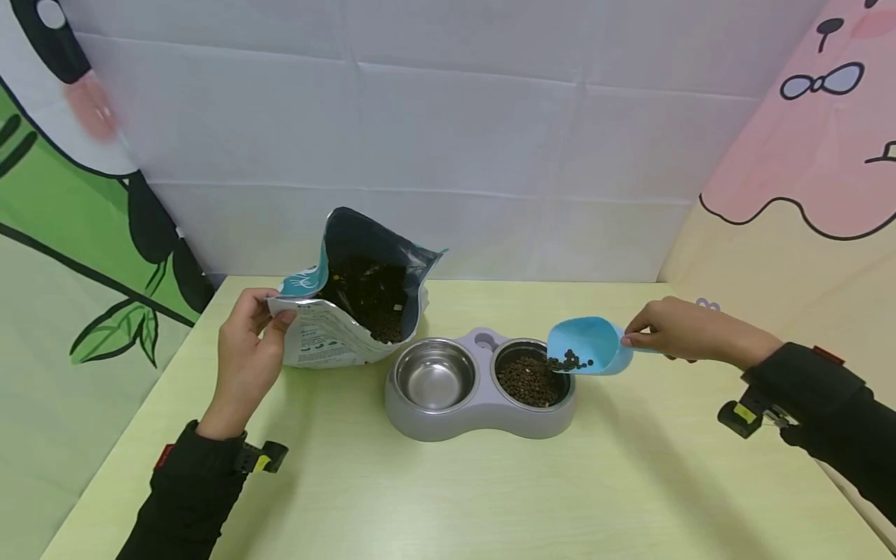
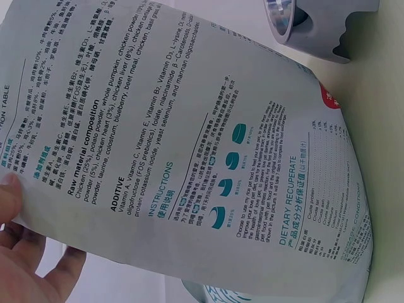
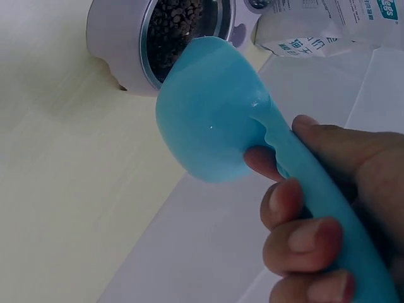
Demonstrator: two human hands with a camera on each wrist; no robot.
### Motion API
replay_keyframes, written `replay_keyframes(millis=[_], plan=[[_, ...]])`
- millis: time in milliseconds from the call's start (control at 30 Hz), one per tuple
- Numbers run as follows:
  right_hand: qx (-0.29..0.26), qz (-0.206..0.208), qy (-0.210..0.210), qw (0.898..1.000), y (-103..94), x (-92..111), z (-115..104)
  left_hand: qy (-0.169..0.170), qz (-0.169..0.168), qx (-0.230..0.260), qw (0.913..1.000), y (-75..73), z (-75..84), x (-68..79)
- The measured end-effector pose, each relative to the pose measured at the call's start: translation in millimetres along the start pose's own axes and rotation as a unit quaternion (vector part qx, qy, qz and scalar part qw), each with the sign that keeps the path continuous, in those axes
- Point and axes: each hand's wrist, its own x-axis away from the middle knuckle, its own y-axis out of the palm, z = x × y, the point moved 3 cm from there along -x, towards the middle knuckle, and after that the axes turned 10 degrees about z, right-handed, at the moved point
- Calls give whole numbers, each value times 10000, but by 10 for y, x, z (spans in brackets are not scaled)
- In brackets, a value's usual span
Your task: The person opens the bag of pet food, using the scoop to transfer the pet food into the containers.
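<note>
A blue scoop (image 1: 586, 340) is tilted over the right bowl of a grey double pet bowl (image 1: 483, 424), with a few brown kibbles at its lip. My right hand (image 1: 675, 330) grips its handle; the right wrist view shows the fingers curled round the blue handle (image 3: 334, 221). Brown kibble (image 1: 528, 381) lies in the right bowl, while the left steel bowl (image 1: 435, 375) shows bare metal. At the left, my left hand (image 1: 248, 350) pinches the rim of an open pet food bag (image 1: 325, 334), which leans with its mouth toward me and kibble inside.
The pale yellow table (image 1: 448, 498) carries the bowls and bag. A white cloth wall (image 1: 462, 140) stands behind its back edge. Cartoon-printed sheets hang at the left and right sides.
</note>
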Motion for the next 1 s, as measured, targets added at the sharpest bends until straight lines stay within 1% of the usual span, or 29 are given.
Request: replay_keyframes(millis=[100, 233, 367, 467, 500, 633, 733, 900, 1000], plan=[[21, 37, -50, 10000, -2, -12, -25, 10, 3, 6, 10000, 0, 1, 0], [125, 114, -223, 9996, -10, -33, -69, 22, 3, 20, 10000, -1, 0, -1], [464, 445, -666, 9957, -16, -60, -121, 16, -1, 21, 10000, 1, -4, -2], [737, 708, -966, 9901, -18, -64, -151, 19, 0, 11, 10000, 3, -9, -3], [816, 776, -1008, 9885, -19, -60, -158, 22, -1, 11, 10000, 4, -10, -3], [1091, 920, -1133, 9833, -14, -43, -174, 51, 7, 10, 10000, 2, -7, -11], [1256, 949, -1158, 9807, -10, -36, -178, 66, 15, 13, 10000, 0, -6, -16], [1286, 923, -1149, 9807, -9, -33, -156, 34, 6, 17, 10000, 0, -9, -13], [1245, 948, -1033, 9823, -16, -24, -113, 11, -11, 7, 10000, 1, -10, -8]])
